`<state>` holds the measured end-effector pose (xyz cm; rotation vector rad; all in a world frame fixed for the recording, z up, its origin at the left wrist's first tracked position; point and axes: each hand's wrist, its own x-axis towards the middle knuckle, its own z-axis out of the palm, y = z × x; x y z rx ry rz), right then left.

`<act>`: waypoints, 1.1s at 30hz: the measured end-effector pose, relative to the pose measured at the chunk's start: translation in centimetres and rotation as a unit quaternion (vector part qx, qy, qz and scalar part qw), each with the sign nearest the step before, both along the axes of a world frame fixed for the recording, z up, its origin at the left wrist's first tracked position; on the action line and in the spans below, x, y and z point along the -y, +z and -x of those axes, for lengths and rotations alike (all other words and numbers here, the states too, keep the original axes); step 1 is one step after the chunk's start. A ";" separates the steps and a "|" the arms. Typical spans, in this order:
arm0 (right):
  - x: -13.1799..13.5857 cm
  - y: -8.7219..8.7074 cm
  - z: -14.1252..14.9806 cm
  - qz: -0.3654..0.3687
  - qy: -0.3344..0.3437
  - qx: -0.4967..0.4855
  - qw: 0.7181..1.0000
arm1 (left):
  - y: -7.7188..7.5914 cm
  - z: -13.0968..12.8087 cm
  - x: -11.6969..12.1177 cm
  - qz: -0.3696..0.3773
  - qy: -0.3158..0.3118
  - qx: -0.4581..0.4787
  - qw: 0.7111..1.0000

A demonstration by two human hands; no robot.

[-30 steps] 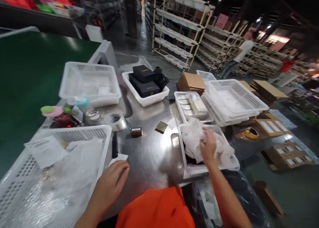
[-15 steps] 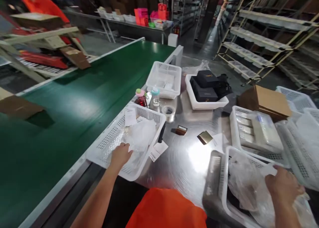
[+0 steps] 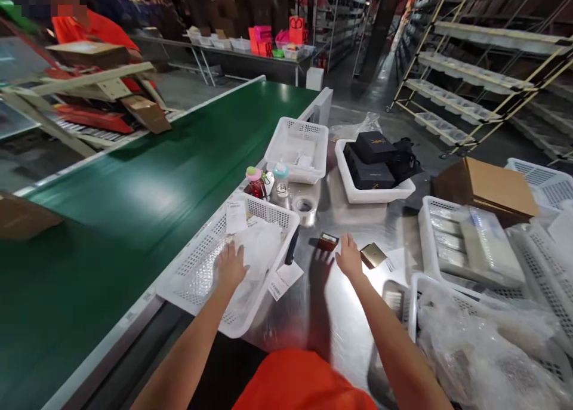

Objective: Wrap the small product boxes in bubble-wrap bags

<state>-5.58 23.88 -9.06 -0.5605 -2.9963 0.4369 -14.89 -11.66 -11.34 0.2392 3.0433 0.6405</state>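
Our left hand [image 3: 230, 265] flat, fingers spread, on clear crinkled plastic bag [image 3: 259, 247] in white perforated basket [image 3: 201, 279]. Our right hand [image 3: 348, 259] open, empty, between small brown box [image 3: 327, 241] and gold square box [image 3: 373, 255]; careless sweep risks knocking either across slick steel table [image 3: 340, 314].

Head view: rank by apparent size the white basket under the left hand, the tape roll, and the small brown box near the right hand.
1. White basket, by far the largest.
2. Tape roll.
3. Small brown box, only slightly smaller than the roll; both lie at similar distance, so this order is fair.

green conveyor belt [image 3: 147, 183] | tape roll [image 3: 305, 207] | black boxes [image 3: 371, 158] in white tray [image 3: 358, 190] | cardboard box [image 3: 487, 186]
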 end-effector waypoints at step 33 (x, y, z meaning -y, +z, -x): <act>11.5 10.2 -13.8 0.839 -0.187 -0.144 0.491 | 13.7 -12.0 -12.1 -0.540 -0.060 0.286 0.789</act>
